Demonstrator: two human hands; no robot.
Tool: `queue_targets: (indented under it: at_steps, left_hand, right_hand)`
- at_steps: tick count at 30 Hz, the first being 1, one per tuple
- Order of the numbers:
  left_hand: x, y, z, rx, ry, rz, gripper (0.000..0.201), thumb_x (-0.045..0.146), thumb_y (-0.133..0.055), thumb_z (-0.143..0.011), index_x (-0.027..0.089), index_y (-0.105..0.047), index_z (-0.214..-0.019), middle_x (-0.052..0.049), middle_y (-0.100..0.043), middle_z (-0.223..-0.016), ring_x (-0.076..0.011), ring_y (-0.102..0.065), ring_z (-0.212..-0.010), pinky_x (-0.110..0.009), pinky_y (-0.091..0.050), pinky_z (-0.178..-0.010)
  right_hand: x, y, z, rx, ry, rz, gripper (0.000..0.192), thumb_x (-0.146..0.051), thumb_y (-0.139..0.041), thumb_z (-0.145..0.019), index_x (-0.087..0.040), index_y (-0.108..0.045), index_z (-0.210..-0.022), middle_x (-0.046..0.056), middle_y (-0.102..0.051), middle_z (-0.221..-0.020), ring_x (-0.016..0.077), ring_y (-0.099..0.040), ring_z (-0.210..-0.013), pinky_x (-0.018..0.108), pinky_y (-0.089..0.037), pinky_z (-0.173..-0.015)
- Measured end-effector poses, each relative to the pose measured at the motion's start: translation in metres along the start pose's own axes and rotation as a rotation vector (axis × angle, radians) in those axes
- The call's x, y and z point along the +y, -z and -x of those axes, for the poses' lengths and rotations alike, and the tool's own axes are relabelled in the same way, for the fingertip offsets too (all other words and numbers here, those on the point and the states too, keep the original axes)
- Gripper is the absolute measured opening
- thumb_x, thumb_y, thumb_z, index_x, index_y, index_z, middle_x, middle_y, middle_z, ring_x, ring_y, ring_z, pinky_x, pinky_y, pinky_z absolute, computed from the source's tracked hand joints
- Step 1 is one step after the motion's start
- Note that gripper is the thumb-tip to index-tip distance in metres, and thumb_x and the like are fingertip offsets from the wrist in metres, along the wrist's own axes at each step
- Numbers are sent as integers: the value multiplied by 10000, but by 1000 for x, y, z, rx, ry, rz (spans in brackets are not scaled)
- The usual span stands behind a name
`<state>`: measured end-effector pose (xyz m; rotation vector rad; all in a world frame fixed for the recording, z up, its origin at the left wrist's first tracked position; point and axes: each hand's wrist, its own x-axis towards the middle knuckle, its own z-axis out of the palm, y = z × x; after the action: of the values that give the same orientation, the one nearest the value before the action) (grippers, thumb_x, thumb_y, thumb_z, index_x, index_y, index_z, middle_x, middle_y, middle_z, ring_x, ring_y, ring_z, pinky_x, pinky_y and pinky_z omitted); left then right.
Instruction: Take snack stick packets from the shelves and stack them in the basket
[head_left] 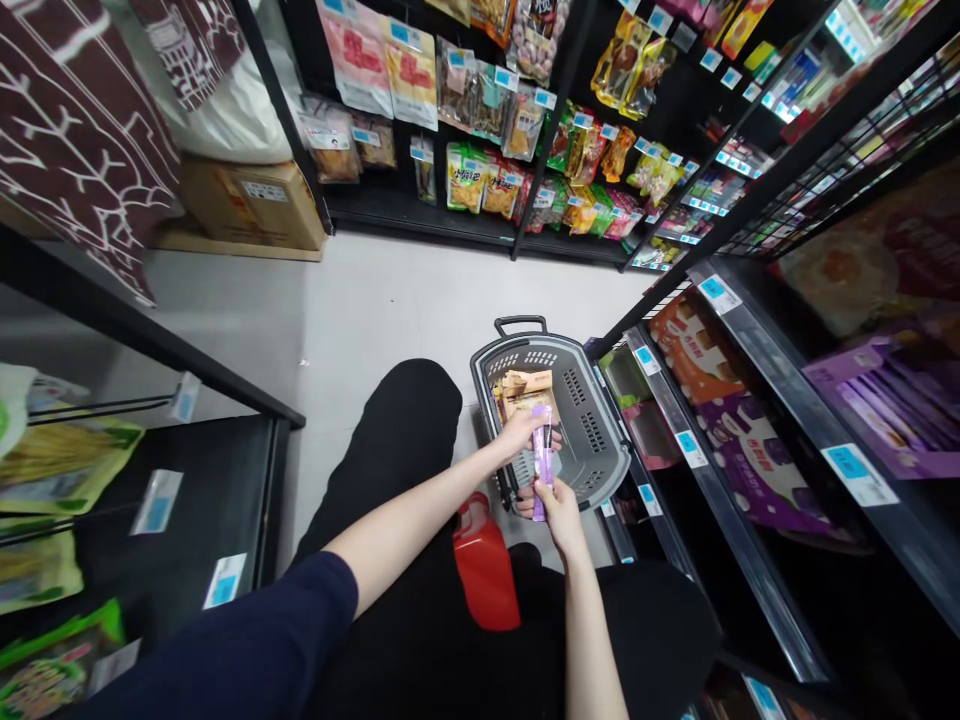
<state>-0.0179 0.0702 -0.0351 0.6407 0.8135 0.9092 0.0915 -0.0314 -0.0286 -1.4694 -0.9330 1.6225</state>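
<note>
Purple packet (542,462) held upright over near rim of grey basket (600,455), both hands on it: left hand (520,432) grips top, right hand (559,505) pinches bottom. Steady for reading/placing. Brown packs (525,388) inside basket.

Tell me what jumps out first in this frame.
Dead centre, the left hand and right hand share a grip on a slim purple snack packet above a grey plastic shopping basket on the floor. A red plastic object lies by the person's knees, and black shelves of packets flank both sides.
</note>
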Motion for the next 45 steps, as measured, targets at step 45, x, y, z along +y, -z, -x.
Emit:
queue_targets:
  at_steps: [45]
  left_hand:
    - [-15,-15,8,-184,40,-203,213,280,-722,-629,102,-678,-737,-67,-690,-653,-175,-636,-583,-249,-473,-554]
  right_hand:
    - [11,12,-16,200,67,-100,390,-476,-673,-585,-137,-588,-759,16,-620,-583,170,-595,-531,285,-478,-526]
